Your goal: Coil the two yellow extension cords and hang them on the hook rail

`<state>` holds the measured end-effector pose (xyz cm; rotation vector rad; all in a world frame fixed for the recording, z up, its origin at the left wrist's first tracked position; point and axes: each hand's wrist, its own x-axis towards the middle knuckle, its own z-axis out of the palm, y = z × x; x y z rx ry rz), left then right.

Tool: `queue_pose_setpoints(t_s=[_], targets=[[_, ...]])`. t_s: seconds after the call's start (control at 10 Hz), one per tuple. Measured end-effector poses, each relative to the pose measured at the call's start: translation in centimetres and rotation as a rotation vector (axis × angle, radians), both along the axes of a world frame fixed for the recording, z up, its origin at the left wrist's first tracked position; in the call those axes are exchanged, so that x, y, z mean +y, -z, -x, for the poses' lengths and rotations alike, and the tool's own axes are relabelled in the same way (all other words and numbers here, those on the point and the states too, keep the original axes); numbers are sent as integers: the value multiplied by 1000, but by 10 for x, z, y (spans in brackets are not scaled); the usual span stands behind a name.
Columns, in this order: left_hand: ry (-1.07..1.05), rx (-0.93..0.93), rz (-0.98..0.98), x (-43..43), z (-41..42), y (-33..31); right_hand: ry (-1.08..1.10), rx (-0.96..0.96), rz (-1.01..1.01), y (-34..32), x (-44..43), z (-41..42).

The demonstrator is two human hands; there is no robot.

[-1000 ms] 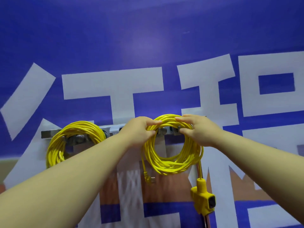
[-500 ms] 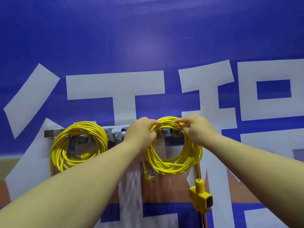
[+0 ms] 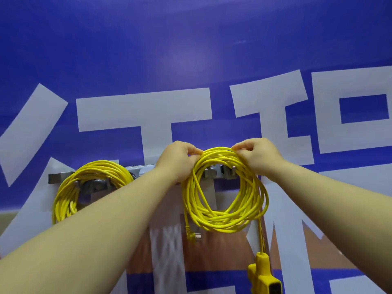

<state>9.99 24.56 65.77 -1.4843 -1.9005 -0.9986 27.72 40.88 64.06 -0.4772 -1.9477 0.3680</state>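
Note:
A grey hook rail (image 3: 144,169) runs across a blue wall. One coiled yellow cord (image 3: 70,187) hangs from a hook at the rail's left end. A second coiled yellow cord (image 3: 222,221) is held up in front of the rail's right part. My left hand (image 3: 178,160) grips the top left of this coil. My right hand (image 3: 258,155) pinches its top right. The coil's plug (image 3: 191,235) dangles at the lower left, and its yellow socket block (image 3: 264,274) hangs below on the right. Hooks (image 3: 209,171) show through the coil's middle.
The wall behind is a blue banner (image 3: 191,49) with large white characters. A brown and white area lies lower down behind the cords.
Both hands have lifted the right coil a little higher against the rail, and my fingers have closed tighter on its top. The left coil has stayed in place.

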Motion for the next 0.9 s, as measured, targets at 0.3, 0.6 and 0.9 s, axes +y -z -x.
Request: queue_pose_setpoints(t_s=[0.3, 0.6, 0.9], targets=[[62, 3, 122, -15, 3, 19, -1, -113, -97, 15, -4, -4], [-27, 26, 165, -26, -11, 14, 51, -216, -107, 8, -28, -13], [-121, 83, 159, -51, -11, 14, 93, -212, -129, 1, -57, -11]])
